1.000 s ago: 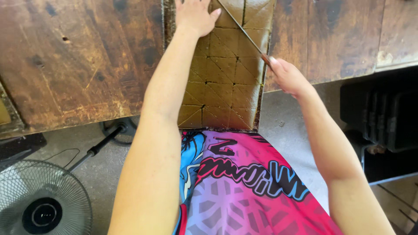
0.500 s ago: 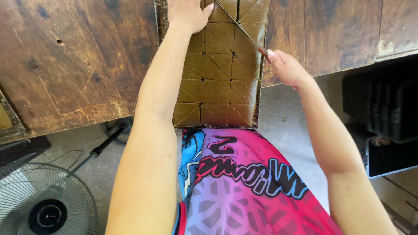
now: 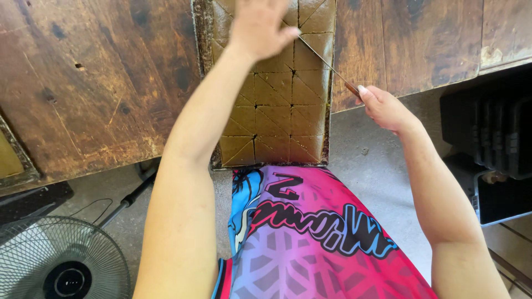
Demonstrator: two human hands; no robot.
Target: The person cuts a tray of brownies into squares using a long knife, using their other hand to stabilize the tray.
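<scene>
right hand [image 3: 385, 108] grips thin knife [image 3: 324, 61]; left hand [image 3: 260, 25] flat on brown scored slab [image 3: 277, 116]

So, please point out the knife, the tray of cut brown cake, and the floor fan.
knife [image 3: 324, 60], head view, middle of the thin blade.
tray of cut brown cake [image 3: 203, 66], head view, dark left rim.
floor fan [image 3: 61, 260], head view, wire grille.

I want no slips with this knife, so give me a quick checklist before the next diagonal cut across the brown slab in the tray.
1. Right hand grips the knife handle: ok.
2. Left hand steadies the brown slab: ok.
3. Left fingers clear of the blade: not ok, blade runs right beside them.
4. Tray fully on the wooden table: not ok, its near end overhangs the edge.
5. Blade tip position: cannot tell, hidden behind the left hand.
</scene>
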